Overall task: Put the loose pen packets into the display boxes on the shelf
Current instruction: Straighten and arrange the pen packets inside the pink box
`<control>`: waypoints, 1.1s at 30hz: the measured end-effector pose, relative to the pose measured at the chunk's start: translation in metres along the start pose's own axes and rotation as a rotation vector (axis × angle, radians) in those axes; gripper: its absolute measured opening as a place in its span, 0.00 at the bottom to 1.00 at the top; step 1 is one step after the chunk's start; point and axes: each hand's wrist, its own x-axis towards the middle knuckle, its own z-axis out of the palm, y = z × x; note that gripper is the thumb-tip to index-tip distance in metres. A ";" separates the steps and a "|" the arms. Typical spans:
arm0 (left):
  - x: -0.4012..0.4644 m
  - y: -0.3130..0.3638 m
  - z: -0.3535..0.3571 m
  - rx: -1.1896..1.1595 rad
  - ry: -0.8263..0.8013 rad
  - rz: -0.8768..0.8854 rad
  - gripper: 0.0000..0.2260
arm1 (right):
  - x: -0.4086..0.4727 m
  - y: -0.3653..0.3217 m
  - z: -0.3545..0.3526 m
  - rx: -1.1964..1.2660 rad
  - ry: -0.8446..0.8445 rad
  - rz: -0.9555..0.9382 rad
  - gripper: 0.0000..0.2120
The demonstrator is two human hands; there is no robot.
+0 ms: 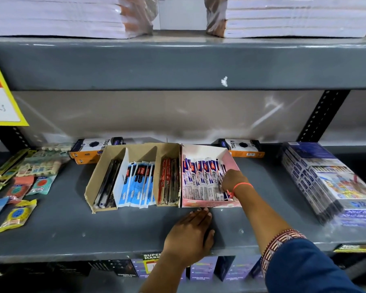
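Observation:
Two display boxes stand side by side on the grey shelf (72, 225). The brown cardboard box (93, 182) has three slots: black pens at left, blue-and-white pen packets (136, 185) in the middle, red pens at right. The pink box (230, 159) holds a row of white-and-purple pen packets (199, 180). My right hand (232, 180) reaches into the pink box at its right end, fingers down among the packets, and whether they grip one is hidden. My left hand (190, 231) lies flat on the shelf, fingertips against the pink box's front edge.
Orange-and-black boxes (89, 149) lie behind the display boxes. Loose eraser and sharpener packs (17, 214) are scattered at the left. A stack of blue shrink-wrapped packs (325, 182) sits at the right. Paper stacks fill the shelf above. A yellow price tag (2, 102) hangs at the left.

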 end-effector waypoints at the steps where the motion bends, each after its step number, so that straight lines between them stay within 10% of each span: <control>1: 0.000 0.000 0.000 -0.001 0.001 -0.001 0.18 | 0.001 -0.001 0.000 -0.004 -0.001 0.002 0.12; 13: 0.000 0.000 0.002 -0.016 -0.006 -0.026 0.18 | -0.003 -0.008 0.003 -0.029 0.055 0.020 0.24; 22: 0.000 0.000 0.000 -0.016 -0.009 -0.025 0.18 | 0.000 -0.003 -0.018 0.048 0.106 0.016 0.14; 33: 0.000 -0.001 0.001 -0.011 -0.005 -0.003 0.18 | -0.010 0.000 -0.088 -0.400 0.546 -0.180 0.14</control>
